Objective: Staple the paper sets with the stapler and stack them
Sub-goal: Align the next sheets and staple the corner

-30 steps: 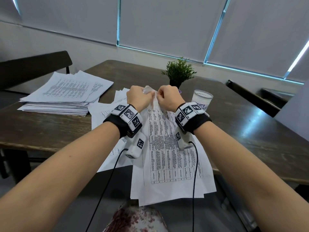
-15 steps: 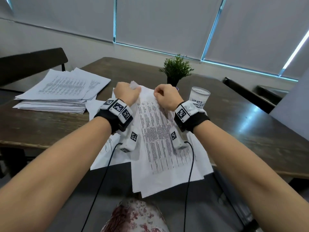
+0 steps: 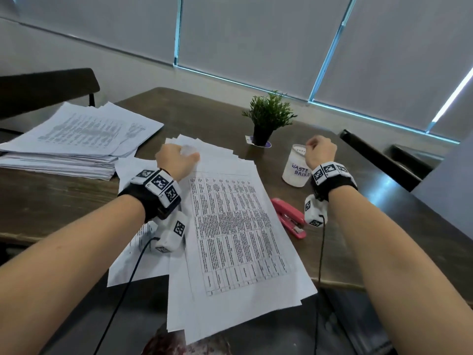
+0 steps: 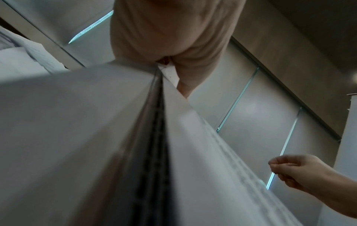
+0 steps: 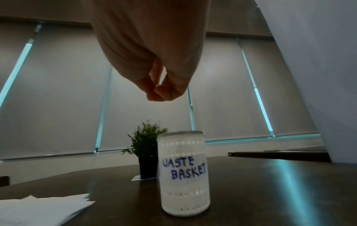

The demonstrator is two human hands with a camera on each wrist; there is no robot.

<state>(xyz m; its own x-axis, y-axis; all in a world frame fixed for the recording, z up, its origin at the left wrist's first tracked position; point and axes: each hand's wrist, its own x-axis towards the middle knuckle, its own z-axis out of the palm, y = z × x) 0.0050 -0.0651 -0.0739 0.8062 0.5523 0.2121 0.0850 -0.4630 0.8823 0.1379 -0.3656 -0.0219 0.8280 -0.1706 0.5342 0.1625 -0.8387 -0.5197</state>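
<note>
A paper set (image 3: 230, 226) with printed tables lies in front of me on other loose sheets, hanging over the table's near edge. My left hand (image 3: 179, 156) grips its top left corner; in the left wrist view the sheets (image 4: 115, 137) fan out from the curled fingers (image 4: 185, 73). My right hand (image 3: 320, 149) hovers above a white cup marked WASTE BASKET (image 3: 297, 170), thumb and fingertips pinched together (image 5: 160, 91); nothing shows between them. A pink stapler (image 3: 288, 217) lies on the table right of the papers, below my right wrist.
A tall stack of printed paper (image 3: 76, 142) sits at the table's left. A small potted plant (image 3: 268, 119) stands behind the cup (image 5: 184, 172). Dark chairs stand at the left (image 3: 46, 85) and right (image 3: 378, 160). Bare dark tabletop (image 3: 384, 213) lies to the right.
My right hand left the paper's top corner and moved right, up over the waste basket cup. My left hand kept its hold on the corner. The stapler came into view.
</note>
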